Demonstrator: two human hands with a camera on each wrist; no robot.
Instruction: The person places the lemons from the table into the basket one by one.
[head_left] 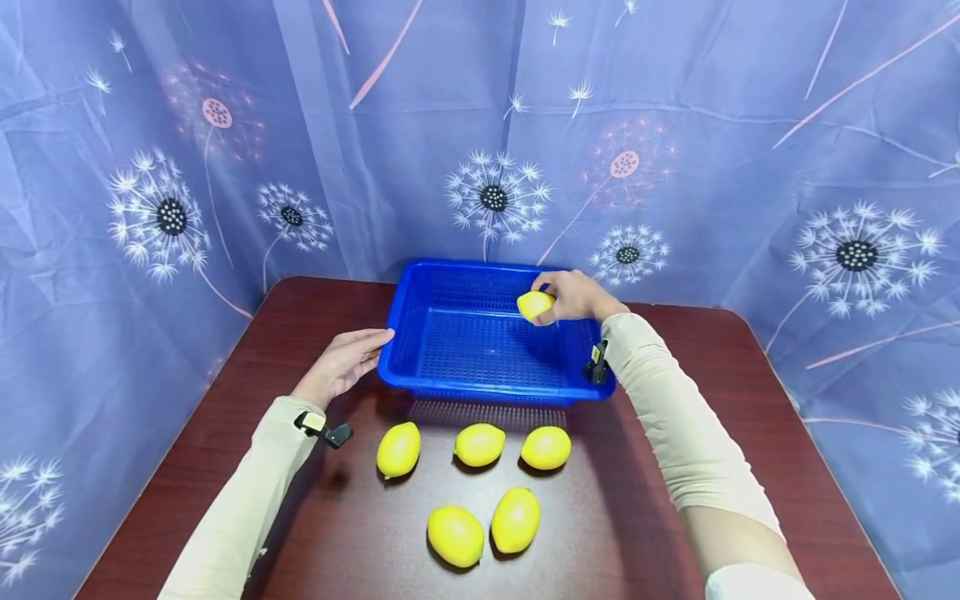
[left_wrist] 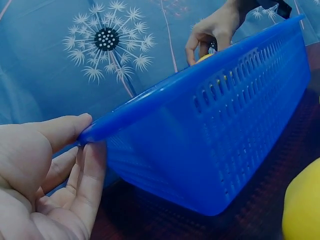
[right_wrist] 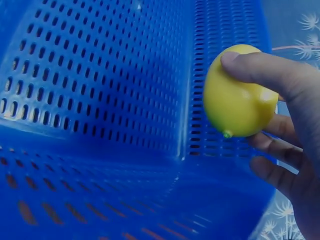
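A blue plastic basket [head_left: 487,387] with slotted walls stands at the back of the table. My left hand [head_left: 348,362] pinches its left rim, thumb on top and fingers beneath, as the left wrist view shows up close. Over the basket's right rear part, my right hand [head_left: 573,296] holds a yellow lemon [right_wrist: 235,95] between thumb and fingers, above the basket floor. Its small green tip points down in the right wrist view. No other lemon shows inside the basket.
Several lemons lie on the dark red table [head_left: 675,500] in front of the basket: a left one [head_left: 398,450], a middle one [head_left: 480,445], a right one [head_left: 546,448] and two nearer, one [head_left: 456,536] beside another [head_left: 515,520]. A blue dandelion-print curtain [head_left: 420,167] hangs behind.
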